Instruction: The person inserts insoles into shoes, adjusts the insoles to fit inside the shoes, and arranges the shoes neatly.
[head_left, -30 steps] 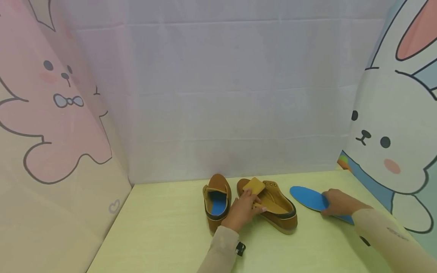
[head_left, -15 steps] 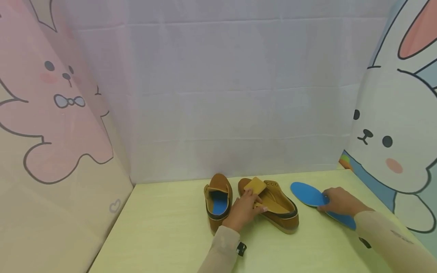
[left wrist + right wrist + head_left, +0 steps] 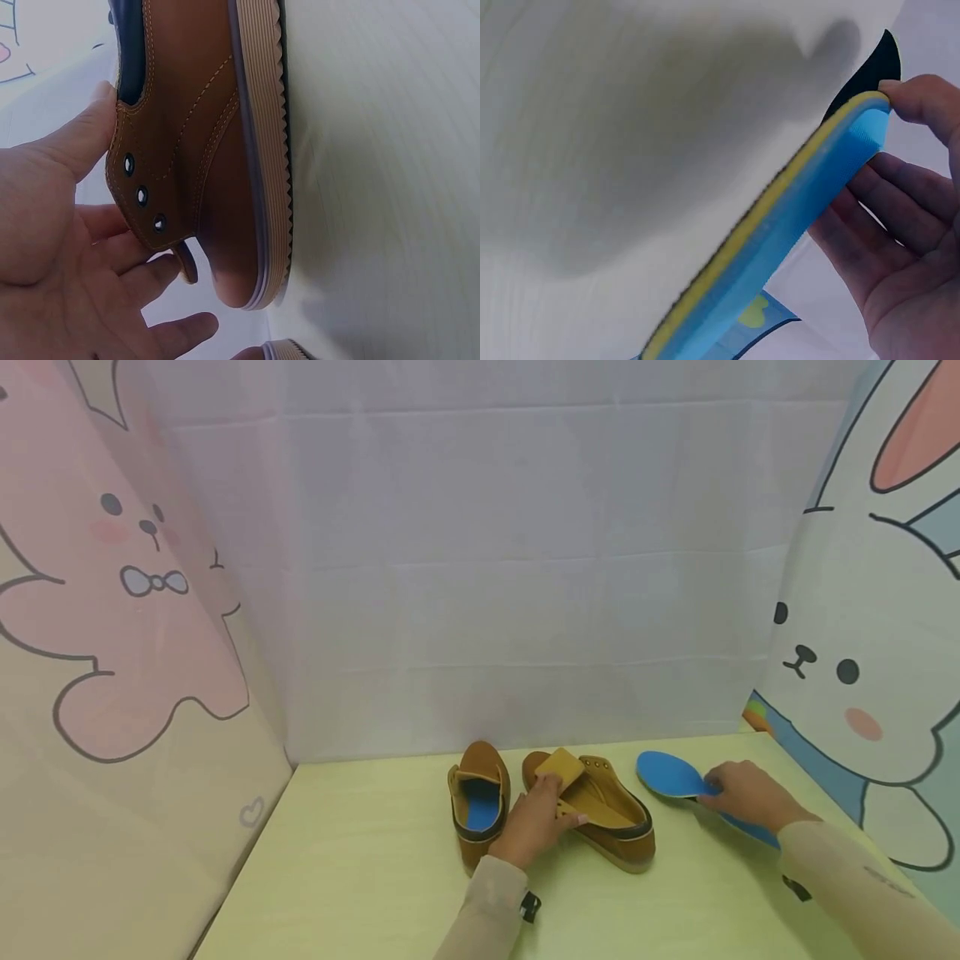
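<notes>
On the pale table (image 3: 360, 868), the left brown shoe (image 3: 483, 764) points toe-away and the right brown shoe (image 3: 603, 802) slants, toe far left. Right of both, the bent blue insole (image 3: 669, 774) runs lengthwise from far left, its rounded end, to near right. The right hand (image 3: 750, 795) pinches its edge; the left hand (image 3: 536, 822) seems to grip the right brown shoe's eyelet flap (image 3: 142, 180)

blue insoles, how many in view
2: a loose insole pinched in the right hand, and a second insole inside the brown shoe on the left, partly hidden by the shoe's upper.
</notes>
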Demonstrator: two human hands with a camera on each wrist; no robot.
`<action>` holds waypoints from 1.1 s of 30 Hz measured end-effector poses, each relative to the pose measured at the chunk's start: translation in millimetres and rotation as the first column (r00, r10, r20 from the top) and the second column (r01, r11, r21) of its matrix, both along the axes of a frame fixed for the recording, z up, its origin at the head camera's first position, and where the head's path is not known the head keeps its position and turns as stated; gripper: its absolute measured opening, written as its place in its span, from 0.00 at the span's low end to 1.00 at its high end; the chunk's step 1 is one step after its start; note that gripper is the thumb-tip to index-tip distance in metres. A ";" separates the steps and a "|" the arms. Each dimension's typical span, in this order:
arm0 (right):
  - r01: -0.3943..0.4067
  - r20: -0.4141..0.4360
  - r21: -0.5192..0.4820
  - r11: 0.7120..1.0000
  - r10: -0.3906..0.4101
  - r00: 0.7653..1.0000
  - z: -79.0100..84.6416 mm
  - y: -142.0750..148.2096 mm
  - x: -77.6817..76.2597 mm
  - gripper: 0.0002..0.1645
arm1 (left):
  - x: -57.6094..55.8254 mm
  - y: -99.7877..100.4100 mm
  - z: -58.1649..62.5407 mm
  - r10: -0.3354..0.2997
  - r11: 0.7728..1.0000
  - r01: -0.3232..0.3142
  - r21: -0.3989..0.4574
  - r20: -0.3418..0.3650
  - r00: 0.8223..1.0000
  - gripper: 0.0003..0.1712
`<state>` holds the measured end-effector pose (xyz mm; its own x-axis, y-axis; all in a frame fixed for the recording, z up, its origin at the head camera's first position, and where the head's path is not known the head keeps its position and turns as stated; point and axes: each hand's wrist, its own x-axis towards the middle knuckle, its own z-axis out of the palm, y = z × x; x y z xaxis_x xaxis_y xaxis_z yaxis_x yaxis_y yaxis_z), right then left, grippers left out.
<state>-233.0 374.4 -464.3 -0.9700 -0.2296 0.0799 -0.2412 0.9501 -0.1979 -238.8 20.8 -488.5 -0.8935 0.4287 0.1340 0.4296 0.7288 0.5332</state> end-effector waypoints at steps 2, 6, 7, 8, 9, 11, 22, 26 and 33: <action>0.002 -0.026 -0.001 1.000 -0.002 1.000 4.7 -2.6 1.6 0.28 | 1.3 -0.5 1.5 -0.008 1.000 0.008 -0.021 -0.005 1.000 0.42; 0.005 -0.083 0.001 1.000 -0.005 0.997 15.5 -8.8 5.2 0.26 | 2.4 -0.6 2.9 -0.012 0.999 0.012 -0.048 -0.002 1.000 0.45; 0.005 -0.093 0.001 1.000 -0.005 0.996 17.9 -10.4 5.9 0.25 | 2.4 -0.6 2.6 -0.010 0.999 0.010 -0.050 0.000 1.000 0.45; 0.002 -0.106 -0.001 1.000 -0.003 0.994 20.6 -12.2 6.7 0.24 | 2.0 -0.7 2.0 -0.009 0.999 0.009 -0.049 0.000 1.000 0.45; -0.004 -0.115 -0.002 1.000 0.004 0.993 23.7 -13.7 7.5 0.23 | 2.0 -0.9 1.9 -0.008 0.999 0.008 -0.048 0.003 1.000 0.45; -0.009 -0.132 -0.002 1.000 0.009 0.991 29.8 -17.0 8.7 0.20 | 1.9 -1.1 1.8 -0.008 0.999 0.009 -0.046 0.005 1.000 0.45; -0.019 -0.144 -0.016 1.000 0.017 0.989 69.2 -47.5 25.3 0.12 | 0.1 -2.0 4.0 -0.031 0.996 0.028 -0.085 -0.032 0.999 0.44; -0.023 -0.145 -0.008 1.000 0.021 0.989 81.2 -61.6 29.8 0.14 | -0.6 -1.6 3.3 -0.030 0.996 0.028 -0.079 -0.029 0.999 0.44; -0.018 -0.115 -0.016 1.000 0.016 0.993 97.8 -83.2 37.4 0.17 | -0.7 -2.0 2.2 -0.026 0.997 0.025 -0.067 -0.024 0.999 0.45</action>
<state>-195.6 291.2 -366.4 -0.9501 -0.2437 0.1948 -0.2795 0.9424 -0.1839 -239.5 18.7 -486.3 -0.8790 0.4599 0.1260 0.4608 0.7512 0.4726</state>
